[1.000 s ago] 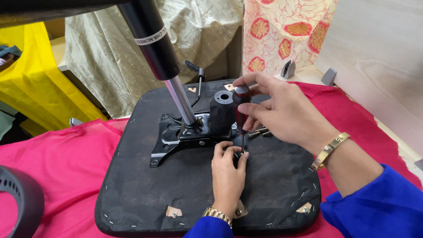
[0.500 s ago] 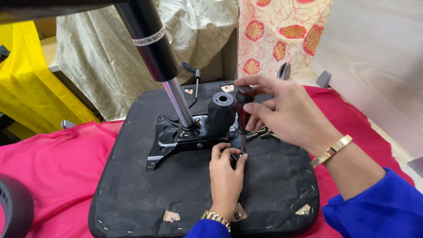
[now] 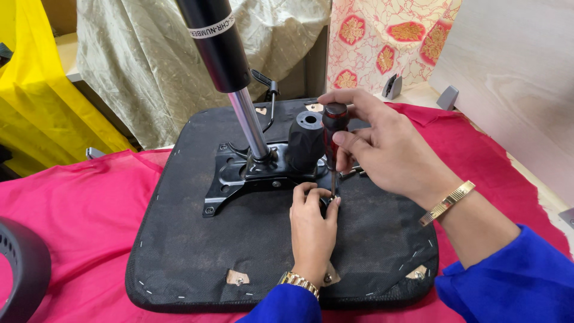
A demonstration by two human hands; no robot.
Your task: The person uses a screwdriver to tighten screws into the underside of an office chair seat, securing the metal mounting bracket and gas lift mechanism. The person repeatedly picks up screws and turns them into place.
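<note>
Seen from the head camera: one screwdriver (image 3: pixel 332 143), dark red and black handle, standing nearly upright, long axis vertical, tip down on the underside of an upturned black seat cushion (image 3: pixel 179 239), handle cap at the top. Gripped by the right hand (image 3: pixel 382 149), fingers curled shut around the handle, thumb along its top. Steadied at the tip by the left hand (image 3: pixel 311 224), fingertips pinched close around the shaft's lower end, just beside the black metal mounting plate (image 3: pixel 239 179). One gas lift cylinder (image 3: pixel 224 66) rising from that plate, leaning slightly up and to the left. One black knob (image 3: pixel 306 140) just left of the screwdriver. One red cloth (image 3: pixel 78 203) under the seat. Two gold bracelets, one per wrist.
</note>
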